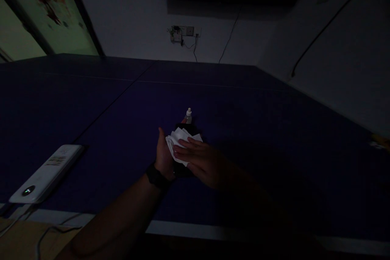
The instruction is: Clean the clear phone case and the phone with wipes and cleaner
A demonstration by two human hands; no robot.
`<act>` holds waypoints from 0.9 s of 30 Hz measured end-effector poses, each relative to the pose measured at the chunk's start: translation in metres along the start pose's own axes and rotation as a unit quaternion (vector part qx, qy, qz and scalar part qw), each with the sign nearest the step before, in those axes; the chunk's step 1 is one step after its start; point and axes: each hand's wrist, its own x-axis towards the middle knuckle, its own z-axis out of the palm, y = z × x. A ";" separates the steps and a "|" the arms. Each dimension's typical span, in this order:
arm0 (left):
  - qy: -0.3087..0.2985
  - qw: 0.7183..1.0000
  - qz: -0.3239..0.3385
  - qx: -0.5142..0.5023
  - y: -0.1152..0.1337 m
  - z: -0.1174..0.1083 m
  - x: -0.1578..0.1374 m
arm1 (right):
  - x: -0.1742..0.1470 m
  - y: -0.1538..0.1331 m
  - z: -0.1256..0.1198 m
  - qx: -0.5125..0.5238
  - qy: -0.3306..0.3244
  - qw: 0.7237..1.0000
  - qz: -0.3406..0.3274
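Hands meet near the desk's [274, 130] front edge: left hand [164, 154] holds a dark thing, right hand [201, 162] presses a white tissue [178, 136] flat on it. Wiping looks underway. Small bottle [188, 115] stands just behind.

- Desk [274, 130]: dark blue, thin pale lines.
- Tissue [176, 140]: white.
- Small bottle [188, 116]: white cap.
- Power bank [45, 174], near left: white.
- Wristband [156, 176]: black.

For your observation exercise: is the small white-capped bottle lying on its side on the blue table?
No, the small bottle stands upright on the blue table, just beyond the hands, its white cap pointing up.
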 end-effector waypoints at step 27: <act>-0.021 0.999 -0.036 -0.010 -0.001 -0.004 0.002 | 0.002 0.004 -0.001 -0.063 0.041 0.997 -0.009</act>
